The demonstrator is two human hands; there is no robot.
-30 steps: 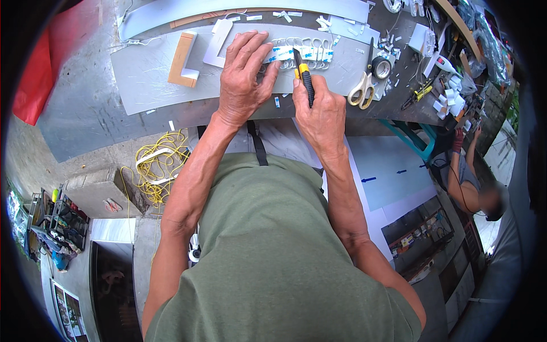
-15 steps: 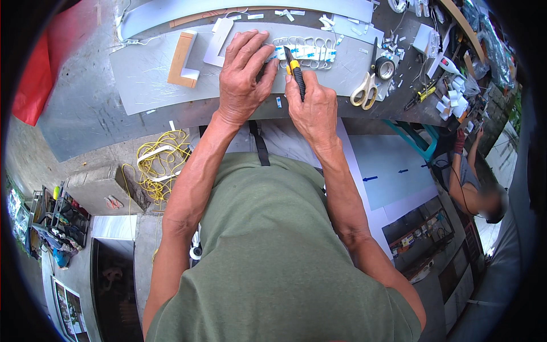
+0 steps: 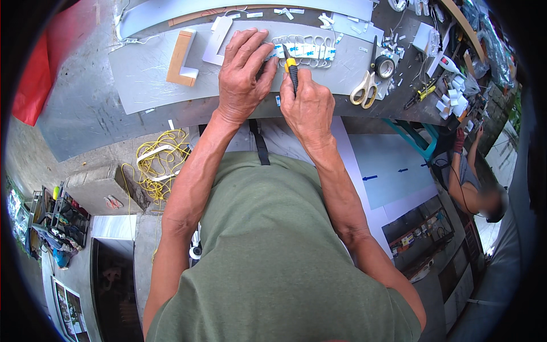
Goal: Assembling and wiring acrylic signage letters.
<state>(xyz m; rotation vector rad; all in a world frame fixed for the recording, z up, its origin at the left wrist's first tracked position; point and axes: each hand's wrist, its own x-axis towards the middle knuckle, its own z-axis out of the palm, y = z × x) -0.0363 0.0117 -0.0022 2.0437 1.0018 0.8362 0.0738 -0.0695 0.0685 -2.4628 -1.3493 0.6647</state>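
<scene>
My right hand grips a black-and-yellow utility knife, its blade angled over the left part of a white strip with blue print. Several thin white wire loops stick out along both long sides of this strip. My left hand lies palm down at the strip's left end, fingers stretched forward and slightly bent. Its fingertips rest by the strip and hide that end. Beneath everything is a scratched grey sheet. Left of my hand lie a white angular piece and a wood-coloured, white-edged L-shaped piece.
Scissors, a roll of black tape and many white scraps lie on the right. A yellow cord is heaped on the floor at left. Another person sits at far right, beyond a teal stool.
My right hand and the knife have drawn slightly left and toward me, and the knife stands more upright. My left hand stays nearly in place beside the strip.
</scene>
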